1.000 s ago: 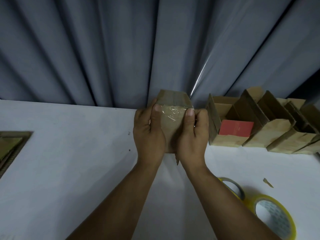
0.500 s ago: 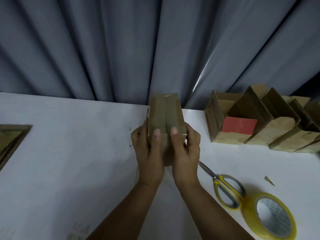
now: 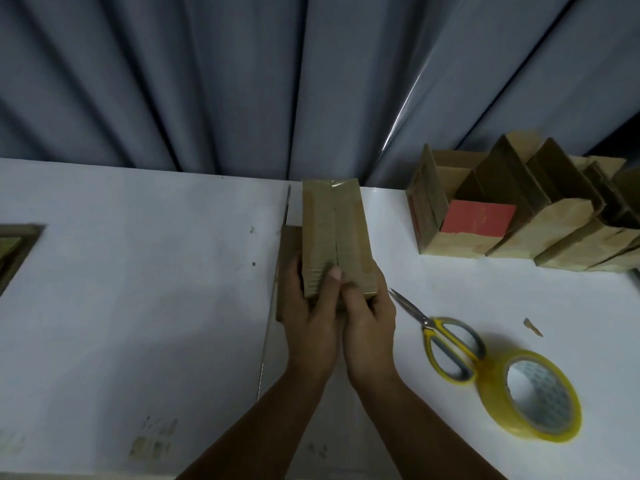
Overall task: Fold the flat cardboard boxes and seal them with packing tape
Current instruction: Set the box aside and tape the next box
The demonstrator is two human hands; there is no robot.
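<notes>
A small brown cardboard box (image 3: pixel 332 230) lies lengthwise on the white table, its two top flaps meeting along a centre seam, with clear tape shining at its far end. My left hand (image 3: pixel 310 313) grips the near left side of the box, thumb pressed on the seam. My right hand (image 3: pixel 370 317) grips the near right corner. A roll of yellow packing tape (image 3: pixel 530 396) lies at the right, touching yellow-handled scissors (image 3: pixel 446 344).
Several folded boxes (image 3: pixel 519 216) with open tops stand in a row at the back right, one showing a red panel. Flat cardboard (image 3: pixel 14 251) lies at the left edge. A small cardboard scrap (image 3: pixel 532 327) is near the scissors. A grey curtain (image 3: pixel 242 81) hangs behind the table.
The box has tipped from showing its taped end to lying flat with the seam up. Both hands slid to its near end and lowered it toward the table.
</notes>
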